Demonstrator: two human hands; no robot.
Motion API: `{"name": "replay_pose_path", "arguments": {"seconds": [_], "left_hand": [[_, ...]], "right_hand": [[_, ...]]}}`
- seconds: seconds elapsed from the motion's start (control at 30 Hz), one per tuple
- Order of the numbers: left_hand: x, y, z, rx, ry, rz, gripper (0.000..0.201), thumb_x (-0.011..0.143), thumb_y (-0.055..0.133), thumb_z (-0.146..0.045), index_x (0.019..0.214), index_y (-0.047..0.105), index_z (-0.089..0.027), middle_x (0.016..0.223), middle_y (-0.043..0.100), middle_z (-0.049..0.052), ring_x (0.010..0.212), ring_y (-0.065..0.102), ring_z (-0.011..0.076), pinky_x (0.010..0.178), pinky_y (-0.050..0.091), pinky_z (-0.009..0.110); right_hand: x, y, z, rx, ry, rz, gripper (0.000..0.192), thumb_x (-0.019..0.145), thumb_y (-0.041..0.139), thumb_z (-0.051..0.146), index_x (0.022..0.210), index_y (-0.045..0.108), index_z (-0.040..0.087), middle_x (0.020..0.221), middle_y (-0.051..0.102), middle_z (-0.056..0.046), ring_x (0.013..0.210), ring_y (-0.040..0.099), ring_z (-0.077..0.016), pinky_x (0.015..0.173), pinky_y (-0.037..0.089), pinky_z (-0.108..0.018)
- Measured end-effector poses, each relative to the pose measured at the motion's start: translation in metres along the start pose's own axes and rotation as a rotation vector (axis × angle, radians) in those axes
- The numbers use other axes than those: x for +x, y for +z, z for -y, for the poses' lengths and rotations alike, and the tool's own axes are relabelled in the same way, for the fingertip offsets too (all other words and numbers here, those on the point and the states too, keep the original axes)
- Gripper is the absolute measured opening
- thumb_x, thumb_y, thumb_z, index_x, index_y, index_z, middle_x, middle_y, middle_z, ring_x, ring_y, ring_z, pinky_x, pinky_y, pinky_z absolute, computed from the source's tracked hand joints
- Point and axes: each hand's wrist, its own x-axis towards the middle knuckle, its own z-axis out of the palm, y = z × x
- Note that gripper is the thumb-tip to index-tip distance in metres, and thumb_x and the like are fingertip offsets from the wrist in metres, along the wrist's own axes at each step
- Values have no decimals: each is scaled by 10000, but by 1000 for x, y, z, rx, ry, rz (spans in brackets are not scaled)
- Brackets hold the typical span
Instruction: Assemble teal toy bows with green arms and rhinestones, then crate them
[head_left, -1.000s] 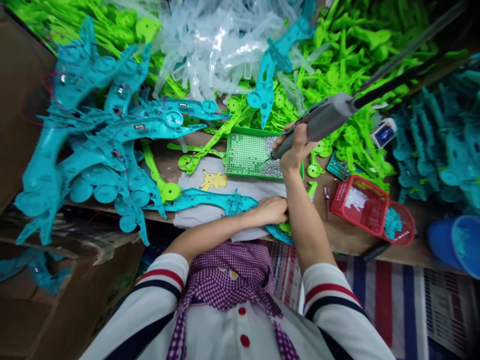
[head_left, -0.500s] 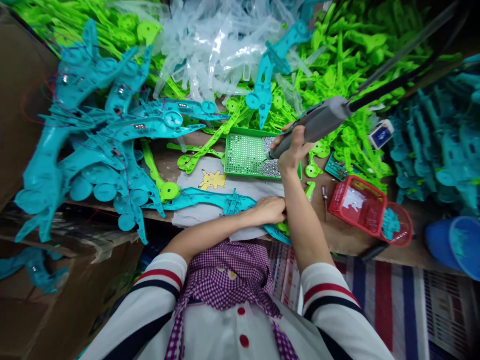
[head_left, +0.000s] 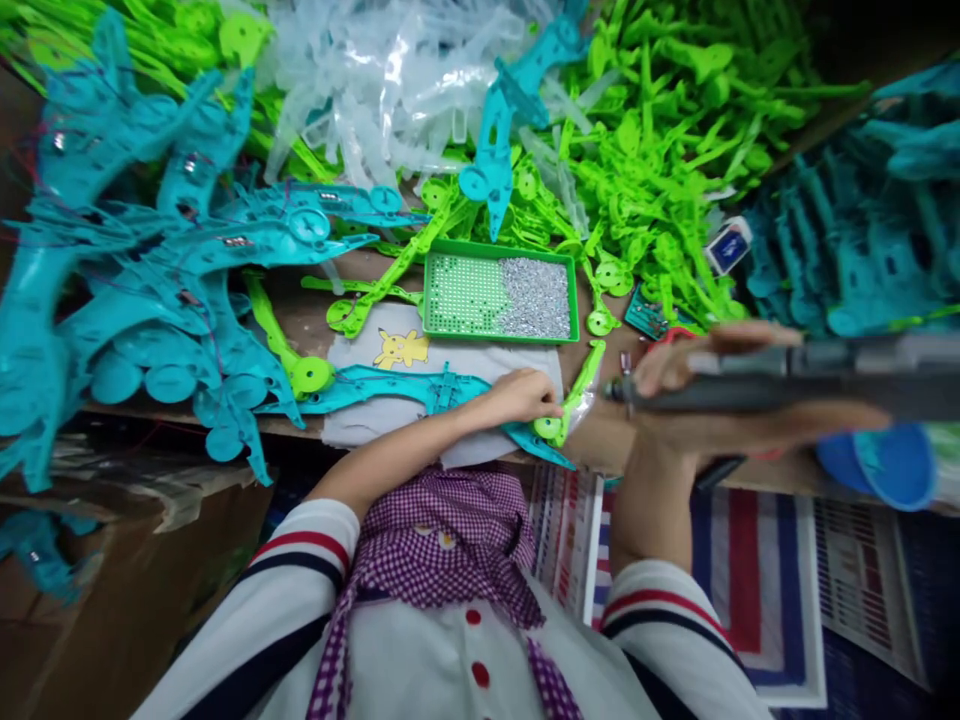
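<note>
The left hand [head_left: 521, 397] lay over the blue plastic part [head_left: 397, 388], fingers curled in at the green strip's [head_left: 581, 390] round end — whether they pinched it, I couldn't tell. The right hand [head_left: 690, 432] was wrapped around a grey screwdriver [head_left: 795, 385], its tip pointing left. The blue part rested on a cloth [head_left: 360, 350] on the bench [head_left: 600, 440], below a green tray [head_left: 495, 337] of screws [head_left: 536, 300].

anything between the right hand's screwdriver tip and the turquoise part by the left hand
Yes, in this view a lime-green part, with clear plastic along its right side, lies between the tip of the electric screwdriver and the turquoise part.
</note>
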Motion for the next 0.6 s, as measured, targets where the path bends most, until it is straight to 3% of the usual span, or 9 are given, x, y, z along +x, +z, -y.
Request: {"name": "replay_pose_path", "arguments": {"seconds": [0.1,0.17,0.43,0.6], "left_hand": [[1,-1,-1,-7,-4,-1,213,852,683,-406,852,788,-220,806,737,50,736,612,169,655,380,289],[1,-1,-2,-17,-9,-12,216,845,690,-405,836,786,-212,781,729,38,697,588,151,638,358,283],[1,-1,-3,-54,-51,-13,226,821,717,-389,828,785,-174,723,701,22,620,515,115,583,298,279],[3,0,0,-90,-55,-13,212,797,742,-389,826,784,-183,794,738,34,678,570,127,613,336,273]], "right_hand": [[-37,-33,8,-19,43,68,621,773,441,869,774,704,306,428,454,38,273,402,-158,262,277,-288],[-52,-43,5,23,78,99,615,756,490,858,736,685,275,426,477,42,268,418,-151,251,281,-272],[-58,-39,1,43,321,84,688,519,604,923,660,579,249,449,437,57,355,466,-144,335,357,-263],[-66,-46,-17,-5,304,90,733,558,532,961,710,581,245,460,417,60,367,453,-136,361,350,-257]]}}
